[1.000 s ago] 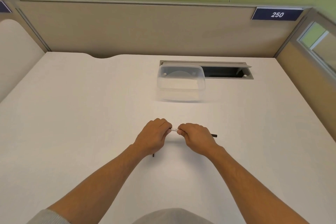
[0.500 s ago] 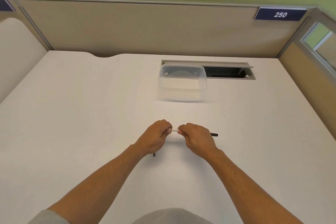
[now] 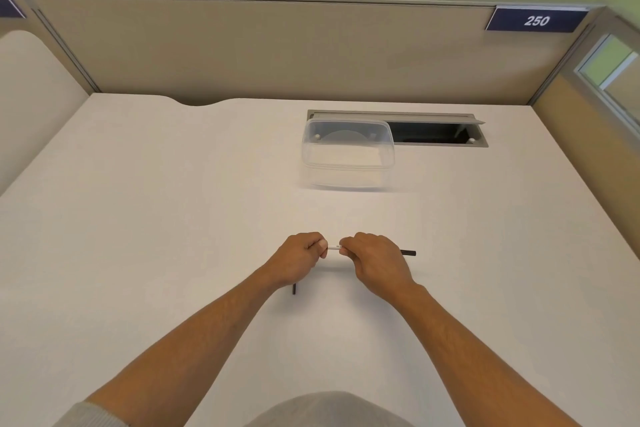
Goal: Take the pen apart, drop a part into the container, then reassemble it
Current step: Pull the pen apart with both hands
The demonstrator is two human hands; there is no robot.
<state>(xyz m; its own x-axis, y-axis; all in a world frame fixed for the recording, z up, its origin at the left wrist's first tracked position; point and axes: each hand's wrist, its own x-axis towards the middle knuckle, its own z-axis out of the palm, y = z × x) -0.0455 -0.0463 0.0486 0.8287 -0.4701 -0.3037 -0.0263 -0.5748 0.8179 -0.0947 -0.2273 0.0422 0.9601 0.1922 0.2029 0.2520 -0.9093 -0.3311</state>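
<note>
Right, both hands (image 3: 301, 258) (image 3: 375, 262) grip pen (image 3: 334, 247) over white desk (image 3: 138, 218); partition (image 3: 277, 52) behind, prob. fabric.

Two hands, the left hand (image 3: 301, 258) and right hand (image 3: 375, 260), are closed on a pen (image 3: 334, 247) low over a white desk (image 3: 138, 218). Beyond the fingertips, open desk runs to a clear container (image 3: 348, 152), its top open. Just behind it lies a recessed cable slot (image 3: 440, 132), then a partition wall (image 3: 277, 52). To either side of the fingers the desk is bare and open.
</note>
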